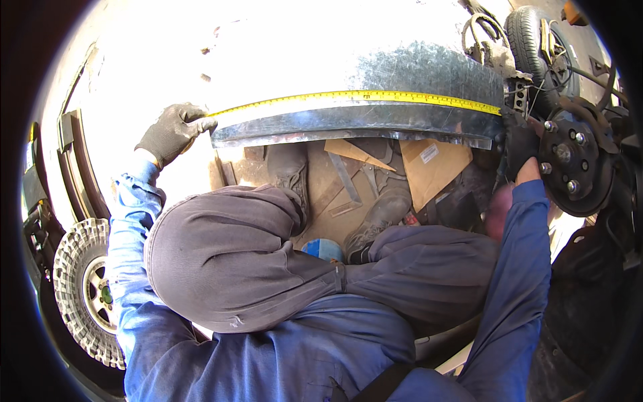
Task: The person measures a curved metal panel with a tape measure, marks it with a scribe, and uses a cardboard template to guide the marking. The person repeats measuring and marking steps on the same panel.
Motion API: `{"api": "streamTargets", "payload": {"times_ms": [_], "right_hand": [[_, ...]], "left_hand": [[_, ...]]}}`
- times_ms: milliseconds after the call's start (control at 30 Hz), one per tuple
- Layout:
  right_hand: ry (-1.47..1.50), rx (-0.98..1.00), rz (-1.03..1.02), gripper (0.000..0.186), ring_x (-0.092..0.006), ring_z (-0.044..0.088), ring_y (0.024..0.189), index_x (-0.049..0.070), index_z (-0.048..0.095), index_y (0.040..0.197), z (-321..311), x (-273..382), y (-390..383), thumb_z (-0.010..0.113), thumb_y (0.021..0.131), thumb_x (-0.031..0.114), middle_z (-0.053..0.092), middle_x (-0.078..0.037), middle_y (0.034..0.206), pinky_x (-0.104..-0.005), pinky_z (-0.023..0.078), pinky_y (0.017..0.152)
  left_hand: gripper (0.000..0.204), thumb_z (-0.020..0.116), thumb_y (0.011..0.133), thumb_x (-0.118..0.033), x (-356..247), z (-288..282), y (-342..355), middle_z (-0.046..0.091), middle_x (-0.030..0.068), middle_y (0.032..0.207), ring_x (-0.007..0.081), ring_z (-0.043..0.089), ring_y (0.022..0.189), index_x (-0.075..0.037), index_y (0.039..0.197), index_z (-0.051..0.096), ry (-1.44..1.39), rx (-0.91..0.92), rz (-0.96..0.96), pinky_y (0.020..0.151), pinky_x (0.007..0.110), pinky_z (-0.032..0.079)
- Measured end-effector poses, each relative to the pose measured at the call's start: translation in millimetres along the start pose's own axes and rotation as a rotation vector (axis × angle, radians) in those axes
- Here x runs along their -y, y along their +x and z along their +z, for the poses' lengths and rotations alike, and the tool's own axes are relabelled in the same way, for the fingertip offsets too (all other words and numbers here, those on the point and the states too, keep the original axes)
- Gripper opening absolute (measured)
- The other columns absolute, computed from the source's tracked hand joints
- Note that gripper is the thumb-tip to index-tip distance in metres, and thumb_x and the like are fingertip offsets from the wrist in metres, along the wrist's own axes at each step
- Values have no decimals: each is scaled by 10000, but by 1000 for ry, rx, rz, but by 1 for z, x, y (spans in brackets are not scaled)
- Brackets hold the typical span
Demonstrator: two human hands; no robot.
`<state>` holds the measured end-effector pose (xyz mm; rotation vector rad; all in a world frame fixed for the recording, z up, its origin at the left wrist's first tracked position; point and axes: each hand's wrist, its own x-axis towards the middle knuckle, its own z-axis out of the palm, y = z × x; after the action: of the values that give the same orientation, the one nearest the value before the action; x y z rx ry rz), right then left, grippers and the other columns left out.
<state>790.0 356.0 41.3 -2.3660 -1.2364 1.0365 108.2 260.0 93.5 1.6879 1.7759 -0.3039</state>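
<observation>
A knobbly grey rubber tyre [65, 288] stands far left. The left hand [173, 130], in a dark knit glove, pinches the end of a thin yellow measuring tape [365, 96], which spans a bent, mottled grey metal sheet [429, 67]. At the tape's right end is the black-gloved right hand [520, 144]; in shadow, I cannot tell its grip. Beside it sits a round dark metal hub [564, 154] with shiny studs.

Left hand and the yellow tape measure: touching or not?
Touching. The head view shows the gloved left hand with its thumb and fingers at the left end of the yellow tape measure, no gap between them.
</observation>
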Motion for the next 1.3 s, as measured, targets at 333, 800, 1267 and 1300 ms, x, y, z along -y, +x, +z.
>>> {"api": "streamTargets", "payload": {"times_ms": [333,800,1267,1300], "right_hand": [[-22,65,-50,361,-131,595,489,123,773,1242,-4,2,-5,634,1156,445,673,-24,685,-312,468,463],[126,-4,5,357,-106,587,493,113,796,1315,-3,-4,-16,713,1114,396,671,-3,720,-293,473,454],[70,16,-48,406,-93,580,541,103,783,1397,4,-3,-19,705,1110,380,697,2,786,-290,460,456],[76,20,-49,412,-93,578,541,100,779,1402,4,-3,-20,705,1109,382,698,0,783,-288,461,457]], "left_hand": [[409,755,1076,-433,0,8,-4,772,129,1039,266,718,945,-36,1080,853,-47,-64,-48,881,433,574],[427,782,1065,-450,-6,-15,27,750,70,834,163,638,723,-32,1008,844,-111,47,-34,718,380,543],[384,771,1081,-425,-10,4,3,574,-3,614,107,470,547,-71,943,831,-125,62,-128,553,352,404],[376,770,1082,-418,-9,4,4,584,1,625,108,476,554,-70,953,830,-120,41,-127,558,352,409]]}}
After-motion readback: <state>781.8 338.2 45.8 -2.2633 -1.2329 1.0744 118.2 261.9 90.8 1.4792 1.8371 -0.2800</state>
